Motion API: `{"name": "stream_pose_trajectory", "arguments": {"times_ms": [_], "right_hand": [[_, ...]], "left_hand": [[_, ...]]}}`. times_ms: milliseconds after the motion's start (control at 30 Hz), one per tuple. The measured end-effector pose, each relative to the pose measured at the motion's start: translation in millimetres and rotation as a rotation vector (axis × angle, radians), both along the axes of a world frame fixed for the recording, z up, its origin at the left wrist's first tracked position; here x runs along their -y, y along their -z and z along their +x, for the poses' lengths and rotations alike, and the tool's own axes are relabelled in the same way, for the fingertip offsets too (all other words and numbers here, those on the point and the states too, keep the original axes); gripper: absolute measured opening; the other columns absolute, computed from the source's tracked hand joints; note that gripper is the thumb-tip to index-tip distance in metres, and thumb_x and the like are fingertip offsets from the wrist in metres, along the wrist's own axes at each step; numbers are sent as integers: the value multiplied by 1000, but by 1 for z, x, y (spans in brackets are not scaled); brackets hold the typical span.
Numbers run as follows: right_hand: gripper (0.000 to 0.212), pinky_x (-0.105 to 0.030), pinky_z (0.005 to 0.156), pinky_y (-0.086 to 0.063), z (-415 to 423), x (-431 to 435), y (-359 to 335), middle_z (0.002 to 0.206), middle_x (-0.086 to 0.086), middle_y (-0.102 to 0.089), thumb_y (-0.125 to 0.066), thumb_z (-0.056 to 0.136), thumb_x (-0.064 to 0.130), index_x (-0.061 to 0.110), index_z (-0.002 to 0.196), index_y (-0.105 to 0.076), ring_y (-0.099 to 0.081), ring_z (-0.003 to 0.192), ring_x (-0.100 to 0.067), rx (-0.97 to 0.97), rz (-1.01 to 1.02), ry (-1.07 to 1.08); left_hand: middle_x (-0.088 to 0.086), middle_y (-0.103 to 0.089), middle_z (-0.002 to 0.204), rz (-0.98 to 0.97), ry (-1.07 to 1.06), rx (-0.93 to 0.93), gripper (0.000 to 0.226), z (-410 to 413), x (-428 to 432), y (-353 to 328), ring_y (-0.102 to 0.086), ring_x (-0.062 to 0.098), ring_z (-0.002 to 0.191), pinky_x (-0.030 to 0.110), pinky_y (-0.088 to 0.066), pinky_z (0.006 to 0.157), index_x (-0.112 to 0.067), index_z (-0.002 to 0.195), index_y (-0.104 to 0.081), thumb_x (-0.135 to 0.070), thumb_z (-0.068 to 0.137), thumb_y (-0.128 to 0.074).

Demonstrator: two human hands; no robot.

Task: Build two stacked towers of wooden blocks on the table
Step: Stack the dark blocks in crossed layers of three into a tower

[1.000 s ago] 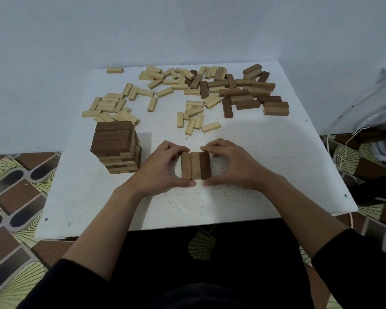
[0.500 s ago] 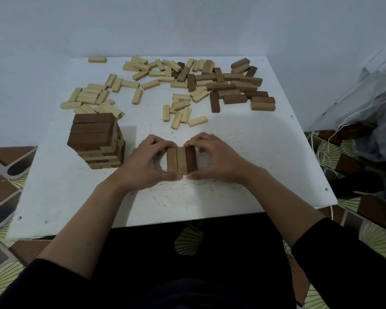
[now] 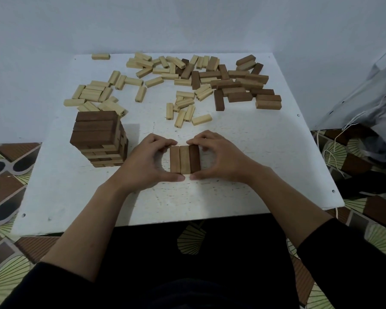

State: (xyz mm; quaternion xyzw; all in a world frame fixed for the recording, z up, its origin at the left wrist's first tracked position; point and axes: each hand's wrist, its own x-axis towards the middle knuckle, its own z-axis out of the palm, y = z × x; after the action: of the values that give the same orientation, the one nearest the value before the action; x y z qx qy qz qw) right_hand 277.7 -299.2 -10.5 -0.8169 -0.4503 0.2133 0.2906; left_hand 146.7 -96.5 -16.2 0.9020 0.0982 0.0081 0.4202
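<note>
White flat counter (image 3: 254, 152), speckled top, sits in a corner of plain pale wall (image 3: 187, 23). Both grips are engaged on one item, a row of three rectangular wooden blocks (image 3: 185, 159) lying flat near the middle of the counter's near half. Their long sides touch and their ends point away from the person. Order, left to right: mid-brown block (image 3: 174, 159), pale block (image 3: 184, 160), dark brown block (image 3: 194, 158). The left hand (image 3: 147, 161) brackets the row from the left, curled fingers at the far end and thumb along the near end. The right hand (image 3: 221, 159) mirrors it from the right. The two thumb tips nearly meet at the near edge of the row, so the grip is clenched around the row on both sides and the row rests on the counter. Just left of the left hand stands a stacked tower of wooden blocks (image 3: 98, 139), several layers high. Its top layer is three dark brown blocks side by side, with mixed pale and brown layers below. Whether the hand touches the tower cannot be told. Farther back lie loose pale wooden blocks (image 3: 94, 94), scattered flat over the left and centre, and a cluster of loose brown wooden blocks (image 3: 243, 85) at the right rear. One pale block (image 3: 100, 56) lies alone at the far left corner. Black sleeves (image 3: 343, 253) cover both forearms from mid-arm. Patterned brown and cream floor tiles (image 3: 5, 175) surround the counter. A translucent plastic bag (image 3: 377, 97) and a white cord (image 3: 328, 157) lie off the right edge.
</note>
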Motion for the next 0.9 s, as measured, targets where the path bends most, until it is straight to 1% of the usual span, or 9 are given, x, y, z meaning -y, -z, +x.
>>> {"name": "stream_pose_trajectory", "arguments": {"times_ms": [100, 167, 300, 433, 633, 800, 900], "right_hand": [[92, -25, 95, -42, -1, 2, 0, 130, 16, -45, -90, 64, 52, 26, 144, -51, -48, 110, -5, -6, -2, 27], [89, -28, 97, -43, -1, 2, 0, 129, 16, -44, -90, 64, 52, 27, 141, -53, -48, 111, -6, -11, 8, 32], [82, -27, 96, -41, -2, 1, 2, 126, 16, -46, -89, 66, 52, 27, 137, -57, -46, 112, -6, -14, 27, 28], [79, -28, 98, -38, -2, 0, 2, 125, 16, -47, -88, 68, 51, 26, 136, -58, -44, 114, -7, -7, 29, 23], [79, -31, 101, -34, -3, 0, 6, 124, 14, -45, -86, 70, 52, 25, 138, -57, -40, 117, -9, 16, 20, 25], [77, -28, 97, -31, -3, 0, 6, 124, 13, -46, -86, 70, 51, 25, 137, -58, -39, 115, -6, 27, 32, 29], [78, -28, 97, -31, -3, -1, 6, 124, 13, -46, -86, 70, 52, 25, 138, -58, -38, 115, -5, 30, 30, 28]], "left_hand": [[-17, -49, 114, -9, -19, 13, 87, -1, 1, 0, -47, -11, 107, 0, -36, 81, -29, 134, -60, -45, 56, -95], [-15, -50, 115, -11, -23, 17, 84, -1, 1, 1, -48, -9, 108, 1, -37, 82, -30, 132, -62, -44, 56, -95], [-12, -51, 116, -31, -25, 19, 84, 0, 2, 2, -51, -4, 112, 9, -40, 93, -26, 133, -63, -43, 57, -95], [-8, -52, 116, -57, -15, 33, 80, 0, 2, 2, -53, -1, 111, 14, -42, 96, -24, 130, -65, -39, 57, -96], [-4, -52, 116, -98, 29, 35, 73, 2, 1, 3, -54, 1, 112, 10, -42, 96, -19, 128, -65, -29, 63, -96], [-7, -51, 117, -65, 53, 19, 75, 4, 0, 3, -51, 1, 111, 14, -41, 93, -22, 129, -63, -34, 63, -95], [-8, -51, 116, -67, 65, 18, 75, 5, 0, 2, -51, 0, 110, 12, -40, 91, -23, 129, -64, -35, 62, -95]]}}
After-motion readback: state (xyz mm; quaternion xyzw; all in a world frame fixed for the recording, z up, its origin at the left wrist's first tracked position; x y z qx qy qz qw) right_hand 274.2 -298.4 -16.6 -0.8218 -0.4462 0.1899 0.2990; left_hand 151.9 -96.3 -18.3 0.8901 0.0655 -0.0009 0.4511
